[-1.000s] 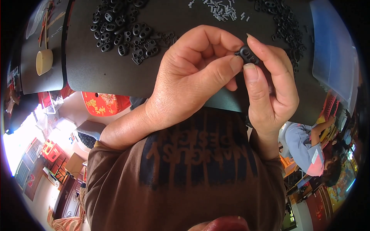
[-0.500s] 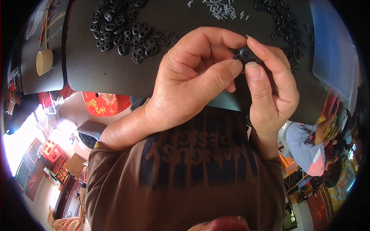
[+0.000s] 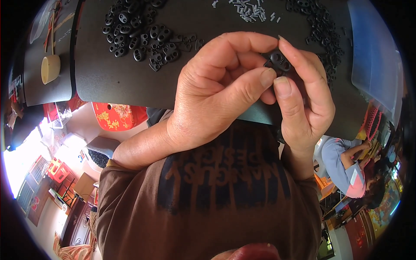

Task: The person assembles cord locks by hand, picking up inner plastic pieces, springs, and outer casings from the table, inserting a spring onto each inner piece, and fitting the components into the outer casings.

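Note:
A small black cord lock (image 3: 281, 62) with two holes is held up between my hands, above the near part of the dark table. My left hand (image 3: 221, 86) is closed around its left side, thumb and fingers pinching it. From the right, the fingertips of my right hand (image 3: 305, 93) close on the same piece; its thumb tip lies just below. Part of the cord lock is hidden behind my fingers. Beyond my left hand spreads a pile of black cord lock pieces (image 3: 134, 32). Small metal springs (image 3: 250, 11) lie scattered past my fingertips.
More small black parts (image 3: 323, 32) are heaped at the far right, beside a translucent bluish plastic bin (image 3: 377, 56). On the left table stands a cream ladle-like cup (image 3: 50, 69). A red floral stool (image 3: 118, 116) is below the table edge. A person in grey (image 3: 340, 162) sits at right.
The cord lock has turned slightly, showing its holed face more. My right thumb has slid a little lower on it. At right, the other person's forearm has shifted.

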{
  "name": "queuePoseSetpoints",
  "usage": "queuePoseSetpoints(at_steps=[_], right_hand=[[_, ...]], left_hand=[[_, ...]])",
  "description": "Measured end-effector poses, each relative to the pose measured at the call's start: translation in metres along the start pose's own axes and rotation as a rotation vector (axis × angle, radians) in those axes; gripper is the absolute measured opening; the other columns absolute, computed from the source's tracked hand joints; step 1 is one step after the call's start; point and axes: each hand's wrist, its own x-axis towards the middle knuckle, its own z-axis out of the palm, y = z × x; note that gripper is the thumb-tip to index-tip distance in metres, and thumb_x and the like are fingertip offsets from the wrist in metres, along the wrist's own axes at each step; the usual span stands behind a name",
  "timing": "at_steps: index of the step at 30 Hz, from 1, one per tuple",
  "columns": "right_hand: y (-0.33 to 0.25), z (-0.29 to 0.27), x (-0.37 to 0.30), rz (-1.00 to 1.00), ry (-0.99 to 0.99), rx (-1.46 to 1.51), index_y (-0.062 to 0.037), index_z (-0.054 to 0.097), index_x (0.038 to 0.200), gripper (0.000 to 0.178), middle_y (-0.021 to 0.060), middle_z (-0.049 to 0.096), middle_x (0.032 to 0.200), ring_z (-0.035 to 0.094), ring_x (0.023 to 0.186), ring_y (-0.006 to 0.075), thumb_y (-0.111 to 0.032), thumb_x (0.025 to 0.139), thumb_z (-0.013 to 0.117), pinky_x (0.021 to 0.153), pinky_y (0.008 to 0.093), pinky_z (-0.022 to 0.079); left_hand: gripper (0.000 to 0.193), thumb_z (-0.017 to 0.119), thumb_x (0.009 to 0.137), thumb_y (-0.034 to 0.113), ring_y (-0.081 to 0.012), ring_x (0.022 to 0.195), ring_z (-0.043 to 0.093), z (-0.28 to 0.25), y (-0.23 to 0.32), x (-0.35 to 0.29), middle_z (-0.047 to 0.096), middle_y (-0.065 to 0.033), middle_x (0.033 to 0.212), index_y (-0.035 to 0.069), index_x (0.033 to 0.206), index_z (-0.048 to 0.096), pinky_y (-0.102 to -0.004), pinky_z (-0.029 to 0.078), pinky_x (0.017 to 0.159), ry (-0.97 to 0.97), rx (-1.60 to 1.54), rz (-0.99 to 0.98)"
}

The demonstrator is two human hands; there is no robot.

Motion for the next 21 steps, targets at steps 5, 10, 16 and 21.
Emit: queuePoseSetpoints(at_steps=[5, 10, 16, 21], right_hand=[[0.0038, -0.0038, 0.0004, 0.003, -0.027, 0.058, 0.0047, 0.054, 0.112, 0.033, 0.01, 0.054, 0.097, 0.051, 0.084, 0.0122, -0.011, 0.083, 0.054, 0.075, 0.0227, 0.04], [0.0022, -0.0057, 0.0012, 0.017, -0.035, 0.013, 0.0052, 0.055, 0.112, 0.033, 0.0098, 0.054, 0.096, 0.05, 0.084, 0.0126, -0.013, 0.084, 0.053, 0.075, 0.023, 0.04], [0.0049, -0.0057, 0.0048, -0.004, -0.05, 0.033, 0.0045, 0.055, 0.11, 0.034, 0.009, 0.053, 0.096, 0.049, 0.084, 0.0123, -0.017, 0.085, 0.052, 0.074, 0.0229, 0.039], [0.0049, 0.0005, 0.0044, -0.041, -0.023, 0.021, 0.0043, 0.055, 0.109, 0.033, 0.0098, 0.053, 0.096, 0.048, 0.082, 0.0124, -0.02, 0.088, 0.048, 0.071, 0.0228, 0.039]], left_hand=[[0.035, 0.054, 0.085, 0.003, -0.0141, 0.078, 0.06, 0.0016, 0.0006, 0.0003, 0.06, -0.0137, 0.098, -0.004, 0.117, 0.044, -0.0244, 0.05, 0.071, -0.03, -0.074, -0.005], [0.034, 0.054, 0.085, 0.003, -0.0154, 0.079, 0.06, 0.0003, 0.0002, 0.0009, 0.06, -0.0138, 0.097, -0.004, 0.116, 0.045, -0.0256, 0.05, 0.072, -0.041, -0.089, -0.039], [0.032, 0.056, 0.084, 0.003, -0.0152, 0.077, 0.06, 0.0003, 0.0001, 0.0023, 0.061, -0.0124, 0.095, -0.003, 0.114, 0.047, -0.0259, 0.05, 0.072, -0.036, -0.114, -0.03], [0.029, 0.057, 0.083, 0.003, -0.0142, 0.074, 0.06, -0.0017, -0.0029, 0.0021, 0.061, -0.01, 0.091, -0.001, 0.111, 0.049, -0.0254, 0.05, 0.071, -0.035, -0.112, -0.002]])
